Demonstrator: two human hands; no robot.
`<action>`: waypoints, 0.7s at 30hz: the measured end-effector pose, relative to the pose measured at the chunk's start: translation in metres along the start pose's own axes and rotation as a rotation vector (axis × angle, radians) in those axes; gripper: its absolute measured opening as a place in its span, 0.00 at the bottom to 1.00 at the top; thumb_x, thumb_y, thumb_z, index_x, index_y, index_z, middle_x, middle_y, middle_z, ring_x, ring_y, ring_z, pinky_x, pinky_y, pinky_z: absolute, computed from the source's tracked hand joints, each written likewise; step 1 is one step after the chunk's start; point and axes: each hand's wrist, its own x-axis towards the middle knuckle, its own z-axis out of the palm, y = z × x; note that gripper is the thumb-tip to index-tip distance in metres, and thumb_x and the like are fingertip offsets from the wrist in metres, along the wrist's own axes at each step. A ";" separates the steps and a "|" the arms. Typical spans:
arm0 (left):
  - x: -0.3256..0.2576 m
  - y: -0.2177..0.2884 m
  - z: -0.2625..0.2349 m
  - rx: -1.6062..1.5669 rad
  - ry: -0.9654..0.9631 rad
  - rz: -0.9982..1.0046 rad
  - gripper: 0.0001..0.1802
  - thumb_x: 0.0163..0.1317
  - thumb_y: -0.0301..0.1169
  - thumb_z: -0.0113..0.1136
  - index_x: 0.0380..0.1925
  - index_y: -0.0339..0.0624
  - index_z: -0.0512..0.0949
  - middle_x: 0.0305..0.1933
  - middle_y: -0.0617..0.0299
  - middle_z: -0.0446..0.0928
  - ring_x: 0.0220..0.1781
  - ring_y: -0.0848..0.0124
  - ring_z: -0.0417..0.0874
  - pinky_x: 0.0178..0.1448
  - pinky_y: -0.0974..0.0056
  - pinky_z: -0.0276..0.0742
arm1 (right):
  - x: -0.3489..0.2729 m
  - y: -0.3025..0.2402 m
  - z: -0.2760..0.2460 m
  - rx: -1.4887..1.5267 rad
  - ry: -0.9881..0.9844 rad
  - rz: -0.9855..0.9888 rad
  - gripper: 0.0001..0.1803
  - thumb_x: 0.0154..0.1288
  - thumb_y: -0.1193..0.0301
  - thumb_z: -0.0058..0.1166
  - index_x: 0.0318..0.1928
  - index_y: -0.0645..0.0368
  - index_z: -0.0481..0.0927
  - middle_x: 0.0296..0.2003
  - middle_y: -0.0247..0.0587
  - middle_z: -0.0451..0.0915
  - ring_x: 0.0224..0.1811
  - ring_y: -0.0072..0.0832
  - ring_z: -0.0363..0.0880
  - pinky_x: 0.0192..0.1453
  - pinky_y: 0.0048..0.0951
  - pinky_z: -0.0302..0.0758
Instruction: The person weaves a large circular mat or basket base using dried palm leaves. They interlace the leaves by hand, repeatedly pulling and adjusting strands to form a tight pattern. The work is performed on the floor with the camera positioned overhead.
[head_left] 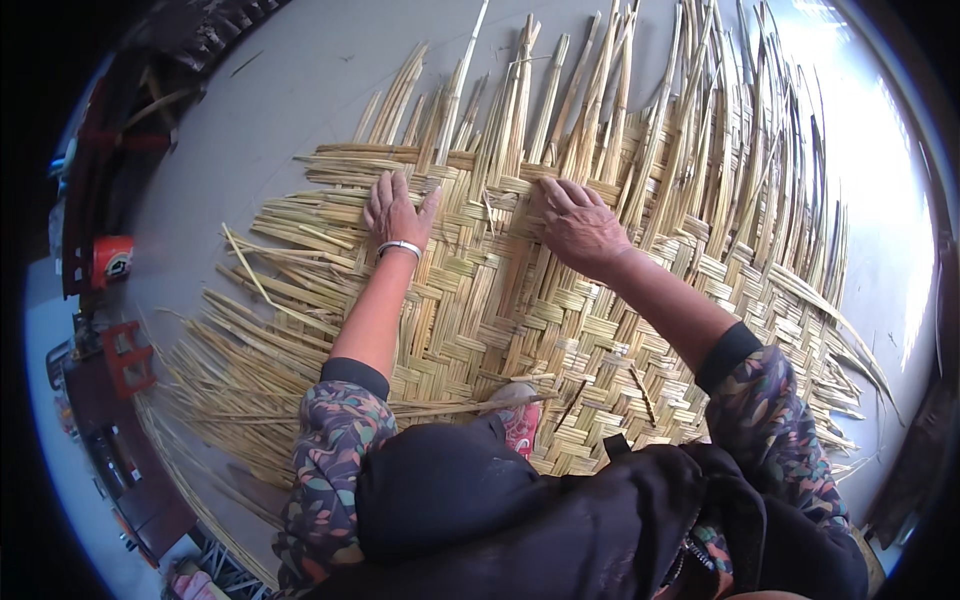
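A large woven mat of flat, straw-coloured reed strips lies on the floor in front of me. My left hand rests on its upper left part, thumb apart from the fingers, palm down over the crosswise strips. To the right, my right hand has its fingers bent and close together on the reed strips along the weave's far edge; what lies under its fingertips is partly hidden. Between the hands, a short stretch of weave shows. Long loose strip ends stick out beyond the far edge, others to the left.
My shoe stands on the mat's near part. Two thin dark sticks lie on the weave. Grey floor surrounds the mat. At the left are a red container, a small red stool and dark furniture.
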 end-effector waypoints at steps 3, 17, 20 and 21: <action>-0.002 -0.008 -0.002 -0.009 -0.061 -0.033 0.40 0.58 0.61 0.49 0.62 0.45 0.65 0.68 0.55 0.58 0.71 0.57 0.53 0.70 0.46 0.46 | -0.021 0.008 -0.023 0.005 -0.263 -0.082 0.27 0.70 0.59 0.38 0.66 0.55 0.60 0.67 0.42 0.57 0.70 0.37 0.51 0.74 0.37 0.50; -0.015 -0.023 0.052 0.229 -0.467 -0.083 0.38 0.63 0.58 0.43 0.68 0.52 0.55 0.73 0.55 0.50 0.74 0.59 0.49 0.70 0.44 0.47 | -0.290 0.183 -0.110 0.033 -0.498 0.801 0.24 0.66 0.61 0.48 0.60 0.56 0.68 0.56 0.49 0.71 0.61 0.42 0.66 0.63 0.41 0.65; -0.009 -0.007 0.042 0.320 -0.559 -0.047 0.39 0.62 0.58 0.45 0.69 0.52 0.53 0.73 0.58 0.49 0.75 0.59 0.47 0.71 0.45 0.46 | -0.349 0.212 -0.084 0.440 -0.048 1.279 0.24 0.65 0.59 0.51 0.56 0.60 0.73 0.50 0.52 0.77 0.53 0.38 0.76 0.57 0.33 0.71; -0.008 0.013 0.032 0.383 -0.628 -0.013 0.39 0.61 0.55 0.48 0.67 0.49 0.55 0.73 0.57 0.50 0.75 0.58 0.47 0.71 0.46 0.47 | -0.375 0.226 -0.071 0.407 0.097 1.352 0.23 0.65 0.60 0.51 0.56 0.60 0.73 0.49 0.48 0.78 0.50 0.33 0.77 0.55 0.31 0.72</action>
